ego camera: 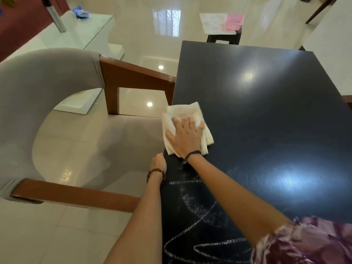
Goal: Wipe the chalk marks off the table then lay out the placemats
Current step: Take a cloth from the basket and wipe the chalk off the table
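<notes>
Right hand (185, 137) lies flat on the white cloth (182, 128), fingers straight and slightly spread, at the table (266, 111) left edge; left hand (158, 164) grips that edge, fingers curled over it. Chalk marks (196, 216) remain thick on the near strip, placemats (215, 22) sit on a stool well beyond the far end. Risks: cloth overhangs the edge and could slip off, and a loaded cloth may just smear chalk.

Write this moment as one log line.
step: wiping | right hand: presses cloth | left hand: table edge | chalk marks: remain
</notes>
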